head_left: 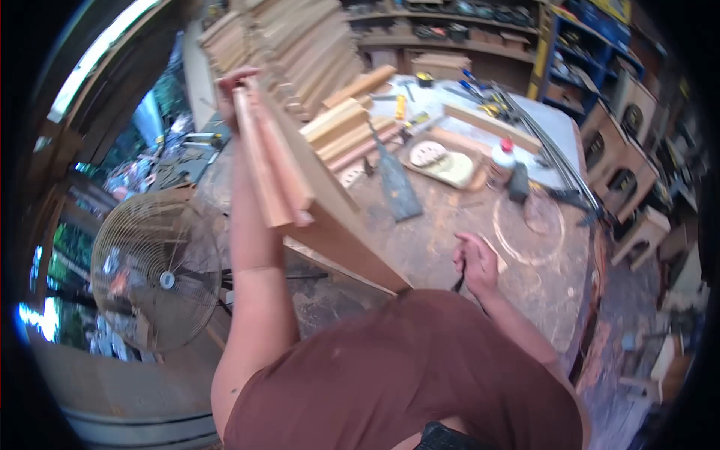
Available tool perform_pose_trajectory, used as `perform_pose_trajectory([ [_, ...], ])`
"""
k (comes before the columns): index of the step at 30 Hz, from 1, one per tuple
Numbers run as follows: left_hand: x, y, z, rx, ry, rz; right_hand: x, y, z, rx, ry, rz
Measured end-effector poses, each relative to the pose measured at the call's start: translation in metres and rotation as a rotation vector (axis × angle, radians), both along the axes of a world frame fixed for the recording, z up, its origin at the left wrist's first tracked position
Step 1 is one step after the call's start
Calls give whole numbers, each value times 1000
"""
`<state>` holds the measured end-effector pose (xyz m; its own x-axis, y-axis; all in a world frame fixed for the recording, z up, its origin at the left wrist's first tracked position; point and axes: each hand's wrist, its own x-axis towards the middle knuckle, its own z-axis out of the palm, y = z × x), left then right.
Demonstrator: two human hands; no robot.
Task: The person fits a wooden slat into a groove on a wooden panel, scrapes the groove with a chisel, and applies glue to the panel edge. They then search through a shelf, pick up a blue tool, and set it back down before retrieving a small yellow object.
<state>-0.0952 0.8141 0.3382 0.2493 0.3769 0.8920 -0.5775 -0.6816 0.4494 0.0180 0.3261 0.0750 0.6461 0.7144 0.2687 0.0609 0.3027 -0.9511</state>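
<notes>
My left hand (238, 81) grips the far top end of a wooden panel assembly (300, 172), its fingers curled over the edge. The assembly stands on edge, slanting from that hand back toward my body, with boards side by side. Low over the workbench (442, 247), my right hand (477, 262) is closed around a thin dark object (460, 283), which is too small to identify. A grey flat-bladed tool (397, 184) lies between the panel and a tray (450, 180) holding pale pieces. Beyond my right hand stands a white bottle with a red cap (502, 159).
A round fan (166, 280) stands at the left. Stacked boards (300, 45) rise at the back, with loose wood strips (345, 131) before them. Metal rods (547, 150) and tools lie at the bench's right. Shelves (450, 34) and wooden pieces (622, 169) line the back and right.
</notes>
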Motion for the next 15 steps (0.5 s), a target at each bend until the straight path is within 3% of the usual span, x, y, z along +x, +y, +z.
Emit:
perform_pose_trajectory([
  [2,-12,29,-2,-86,64,-36,-1,3,0,4,4,-13],
  [3,-29,50,10,-42,369,-70,1,3,3,30,18,8],
  [5,-46,74,12,-226,467,-463,7,6,7,39,36,5],
  [6,-42,41,11,-132,392,-165,9,9,7,62,94,31],
  [8,-40,30,5,-187,298,-99,13,8,2,80,155,51],
  [9,-40,19,7,-165,294,37,15,10,-7,71,181,87],
  [15,-45,10,5,-132,244,98,10,4,-38,104,184,127],
])
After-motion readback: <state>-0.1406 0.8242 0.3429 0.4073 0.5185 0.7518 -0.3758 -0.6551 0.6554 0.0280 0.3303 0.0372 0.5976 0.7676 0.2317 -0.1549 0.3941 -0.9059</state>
